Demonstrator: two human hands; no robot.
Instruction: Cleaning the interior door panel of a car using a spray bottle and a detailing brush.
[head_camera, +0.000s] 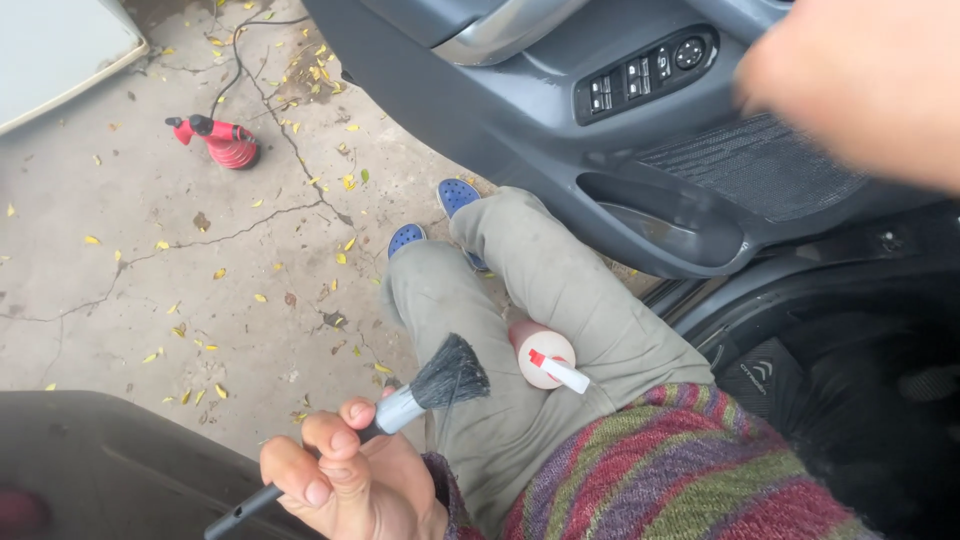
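Note:
My left hand (345, 480) is at the bottom centre, closed around the black handle of a round detailing brush (440, 378) with dark bristles that point up and to the right over my lap. A white spray bottle (545, 358) with a red and white nozzle lies between my thighs, just right of the bristles. My right hand (850, 85) is blurred at the top right, in front of the open car door panel (560, 110), close to the window switches (645, 72). Whether its fingers hold anything cannot be told.
A red spray device (225, 142) lies on the cracked concrete ground (150, 260) strewn with yellow leaves. My blue shoes (455, 195) rest below the door. A dark floor mat (790, 380) is at the right, a dark seat edge (100, 460) at bottom left.

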